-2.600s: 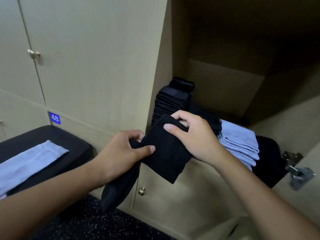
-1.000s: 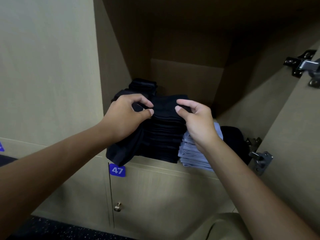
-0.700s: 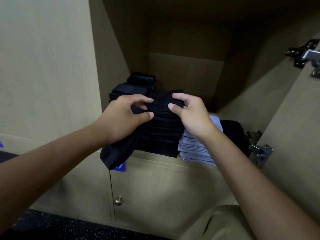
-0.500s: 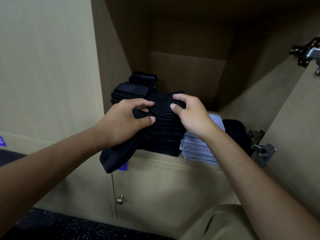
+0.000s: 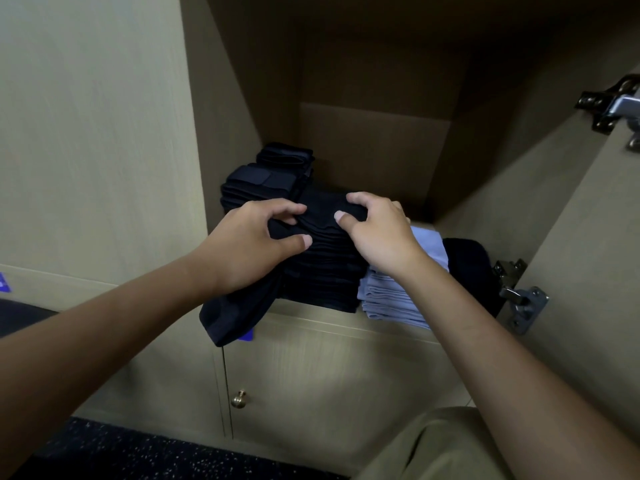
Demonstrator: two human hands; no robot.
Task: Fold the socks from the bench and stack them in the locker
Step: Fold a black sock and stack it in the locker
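Observation:
A black sock lies on top of a tall stack of folded black socks at the front of the open locker. My left hand pinches the sock's left part between thumb and fingers, and a loose end hangs down over the locker's front edge. My right hand pinches the sock's right part. Behind stand two more black stacks. A stack of light blue socks sits to the right, partly hidden by my right wrist.
A dark item lies at the locker's right, by the lower door hinge. The open door stands to the right with an upper hinge. Below is a closed locker with a brass knob. The bench edge shows at left.
I have carried the black sock from in front of me up onto the black stack. Over the last second both hands stay pinching it there, shifting only slightly; the hanging end stays down.

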